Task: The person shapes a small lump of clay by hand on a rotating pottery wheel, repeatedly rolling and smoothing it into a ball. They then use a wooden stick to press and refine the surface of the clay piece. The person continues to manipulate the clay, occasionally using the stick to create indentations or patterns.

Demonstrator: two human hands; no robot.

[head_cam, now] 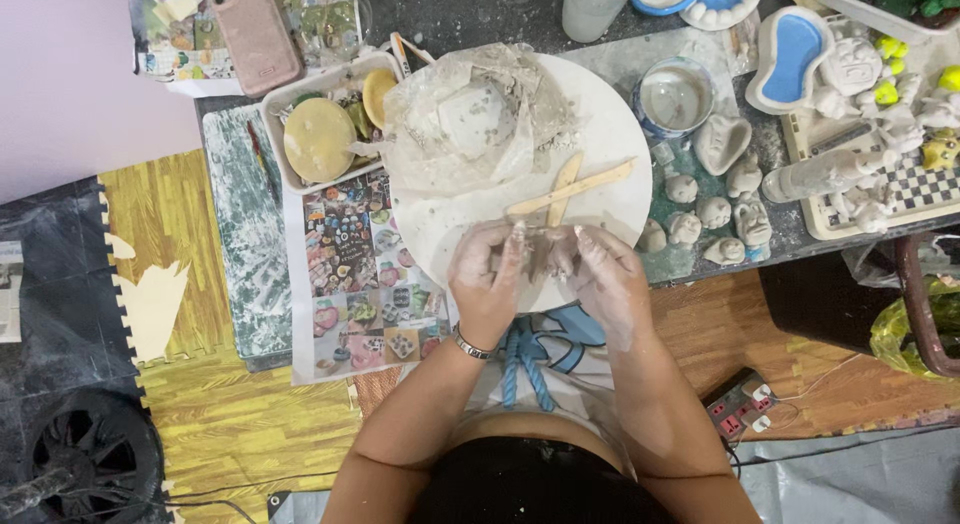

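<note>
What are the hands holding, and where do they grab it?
Both hands, left hand and right hand, pinch a small grey clay lump between their fingertips, one at each side.

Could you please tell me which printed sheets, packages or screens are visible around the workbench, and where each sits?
Printed sheet: left of the hands, white, rows of small colourful pictures.
Phone: top left, lying back up, pink case.
Printed paper: beneath the phone, pale, multicoloured.
Power strip: floor, lower right, dark with white plugs.

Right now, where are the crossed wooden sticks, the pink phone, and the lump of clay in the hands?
Crossed wooden sticks point(577, 187): head view, where the two cross.
Pink phone point(254, 34): head view, middle of its back.
Clay lump point(543, 252): head view, grey part showing between both hands.
</note>
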